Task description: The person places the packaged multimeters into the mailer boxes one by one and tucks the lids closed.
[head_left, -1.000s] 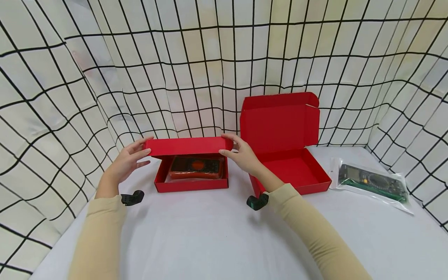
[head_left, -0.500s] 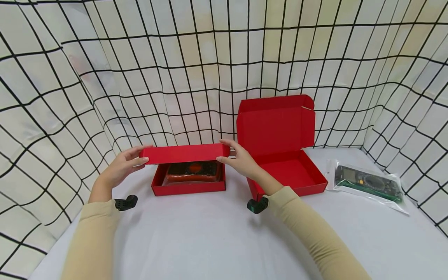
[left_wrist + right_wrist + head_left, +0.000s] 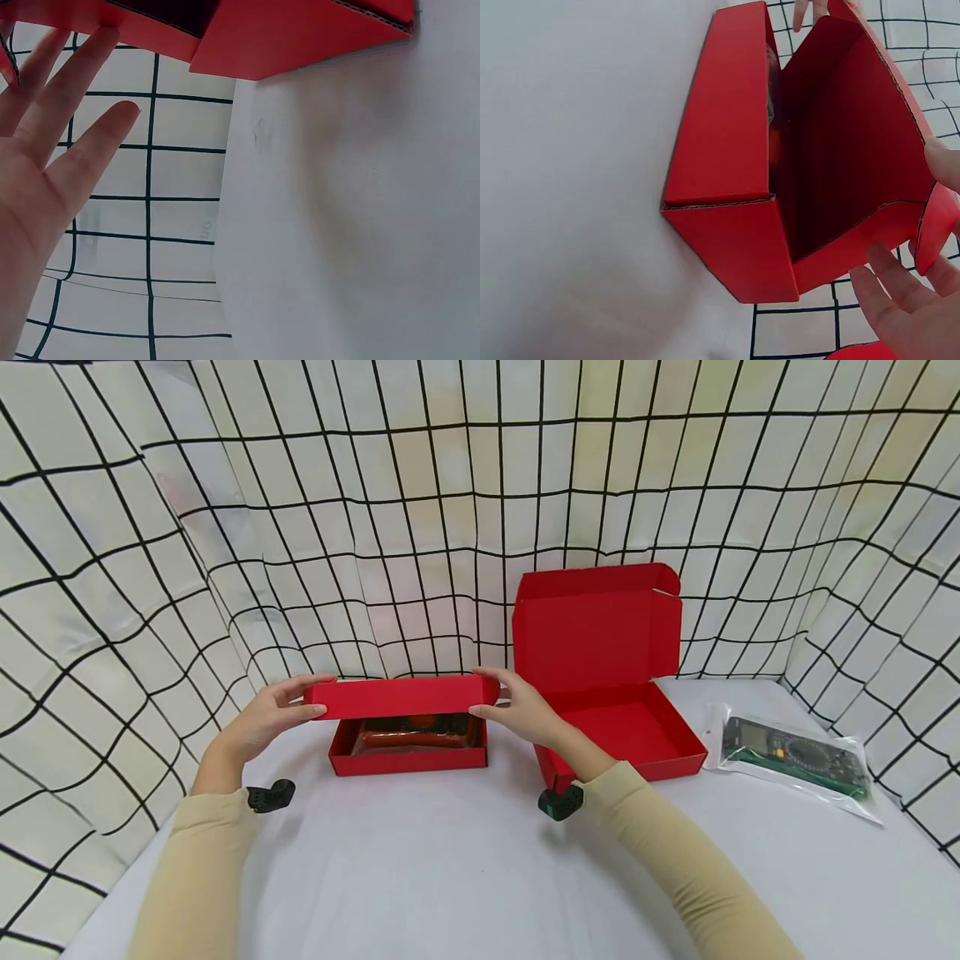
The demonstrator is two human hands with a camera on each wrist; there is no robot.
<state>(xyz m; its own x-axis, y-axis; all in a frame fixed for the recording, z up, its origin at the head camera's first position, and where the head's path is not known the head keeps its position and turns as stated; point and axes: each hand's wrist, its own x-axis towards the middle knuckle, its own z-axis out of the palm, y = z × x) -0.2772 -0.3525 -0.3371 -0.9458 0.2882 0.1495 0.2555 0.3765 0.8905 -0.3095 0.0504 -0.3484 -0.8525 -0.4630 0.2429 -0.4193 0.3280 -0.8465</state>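
In the head view a red cardboard box [image 3: 408,763] has its lid [image 3: 393,697] tilted partway down over it. An orange and dark device [image 3: 416,732] in clear wrap lies inside, its upper part hidden by the lid. My left hand [image 3: 262,718] grips the lid's left end, thumb in front. At the opposite end my right hand [image 3: 521,706] pinches the lid's corner. The right wrist view shows the lid's inside [image 3: 847,142] and my right hand [image 3: 911,300] at its corner flap. Fingers of my left hand [image 3: 52,150] touch red cardboard in the left wrist view.
Right of this box stands a second red box [image 3: 622,718] with its lid raised and nothing inside. A dark and green multimeter [image 3: 798,754] in a clear bag lies at the far right. Behind the white table [image 3: 450,877] hangs a white sheet with black grid lines.
The lid has come lower between my hands and now covers more of the wrapped device. Both hands have moved down slightly with it, keeping their hold.
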